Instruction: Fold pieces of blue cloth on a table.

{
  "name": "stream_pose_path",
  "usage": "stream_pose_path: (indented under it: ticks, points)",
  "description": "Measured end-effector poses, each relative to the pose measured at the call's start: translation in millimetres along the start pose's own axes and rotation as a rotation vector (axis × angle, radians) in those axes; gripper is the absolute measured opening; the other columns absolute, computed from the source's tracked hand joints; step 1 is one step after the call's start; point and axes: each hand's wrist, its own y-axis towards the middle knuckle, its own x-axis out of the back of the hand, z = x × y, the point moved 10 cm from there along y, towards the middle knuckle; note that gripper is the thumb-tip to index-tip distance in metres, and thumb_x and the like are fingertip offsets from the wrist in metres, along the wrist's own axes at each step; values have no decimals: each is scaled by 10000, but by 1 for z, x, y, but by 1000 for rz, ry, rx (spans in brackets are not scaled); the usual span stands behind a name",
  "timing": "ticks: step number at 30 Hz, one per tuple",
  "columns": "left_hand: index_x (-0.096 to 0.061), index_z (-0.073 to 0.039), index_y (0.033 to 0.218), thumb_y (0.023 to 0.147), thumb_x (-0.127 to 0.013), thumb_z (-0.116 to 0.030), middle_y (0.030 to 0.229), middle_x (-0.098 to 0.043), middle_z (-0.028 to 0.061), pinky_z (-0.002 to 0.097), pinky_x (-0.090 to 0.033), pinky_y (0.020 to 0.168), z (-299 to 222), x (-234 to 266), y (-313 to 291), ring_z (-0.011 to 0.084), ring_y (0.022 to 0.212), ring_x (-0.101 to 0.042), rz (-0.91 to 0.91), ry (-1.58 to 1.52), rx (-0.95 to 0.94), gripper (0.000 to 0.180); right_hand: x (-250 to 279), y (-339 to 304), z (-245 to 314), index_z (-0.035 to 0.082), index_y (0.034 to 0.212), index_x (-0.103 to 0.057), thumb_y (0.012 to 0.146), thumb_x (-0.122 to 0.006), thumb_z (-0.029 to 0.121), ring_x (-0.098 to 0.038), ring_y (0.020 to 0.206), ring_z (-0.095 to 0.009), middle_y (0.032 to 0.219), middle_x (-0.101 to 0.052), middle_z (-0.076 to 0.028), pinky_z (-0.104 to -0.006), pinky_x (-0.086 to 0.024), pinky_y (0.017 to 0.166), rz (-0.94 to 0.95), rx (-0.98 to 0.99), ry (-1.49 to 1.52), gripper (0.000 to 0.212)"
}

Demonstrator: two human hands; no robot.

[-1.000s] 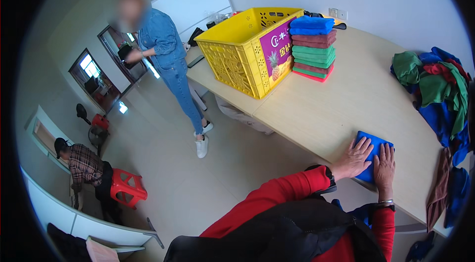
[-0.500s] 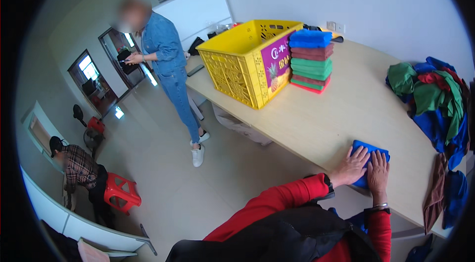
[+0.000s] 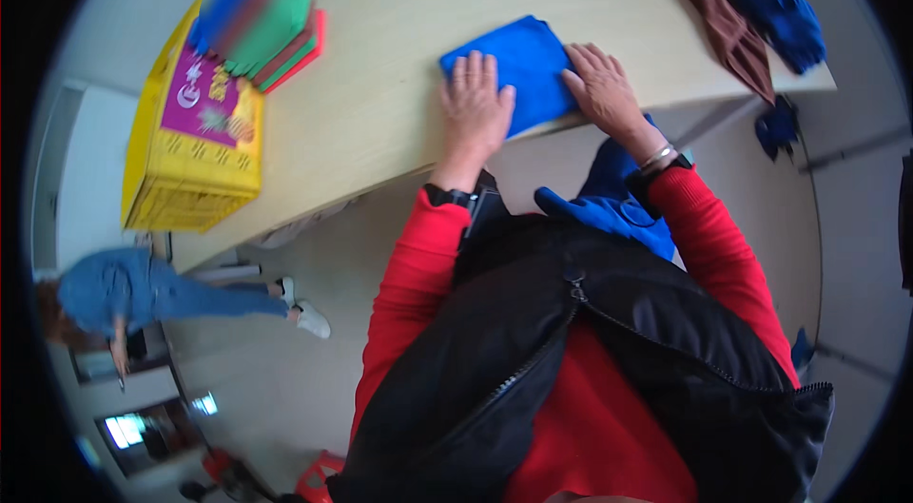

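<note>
A folded blue cloth (image 3: 529, 75) lies at the near edge of the pale wooden table (image 3: 390, 56). My left hand (image 3: 477, 106) rests flat on its left part, fingers stretched forward. At the cloth's right edge lies my right hand (image 3: 609, 92), its fingers extended and the palm down. Neither hand grips anything. Farther left stands a stack of folded cloths (image 3: 271, 32) in blue, brown, green and red, beside a yellow plastic crate (image 3: 195, 182) with a purple label.
A brown cloth (image 3: 728, 28) and a dark blue cloth (image 3: 775, 13) hang over the table's right side. More blue cloth (image 3: 609, 208) lies below the table edge by my lap. At the far left a person in denim (image 3: 143, 294) stands beyond the crate.
My view has swung to the right and downward, so the table and cloth appear turned. Both hands stay at the folded blue cloth; the right one now lies at its right edge.
</note>
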Motion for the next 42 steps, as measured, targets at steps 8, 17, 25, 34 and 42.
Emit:
stream_pose_path:
  ticks: [8,17,25,34,42]
  points:
    - [-483,53,1400,905,-598,-301,1468,-473,266,598,-309,1121,-14,27,-27,431,1393,-407,-175,27,-92,620,15,-49,1,3,1377,-551,962,-650,226,-551,1263,-389,1389,-562,-231,-450,-441,1081,-67,-264,299,481]
    - [-374,9,1513,1008,-485,-423,1594,-298,261,616,-126,1208,15,23,-55,405,1496,-248,20,-62,167,673,-4,-31,34,22,1267,-596,924,-597,44,-616,1109,-334,1215,-614,-168,-398,-501,951,-71,66,452,344]
    - [-425,-13,1486,891,-625,-557,1540,-362,271,616,-118,1201,13,49,-73,433,1449,-305,150,11,49,830,-40,14,11,29,1254,-622,930,-601,95,-610,1140,-364,1224,-623,-189,-416,-496,980,55,-15,406,330]
    - [-484,-20,1406,838,-738,-448,1390,-491,231,592,-302,1116,40,98,-69,404,1291,-468,-63,14,8,755,-32,45,40,38,1274,-626,925,-670,244,-606,1078,-359,1193,-638,-186,-427,-505,939,-98,-16,313,407]
    - [-424,16,1432,854,-759,-319,1332,-540,220,483,-436,981,74,85,-98,386,1182,-556,-116,-79,220,747,-42,48,70,36,1251,-642,884,-714,273,-584,1084,-360,1163,-653,-160,-442,-491,962,33,38,217,443]
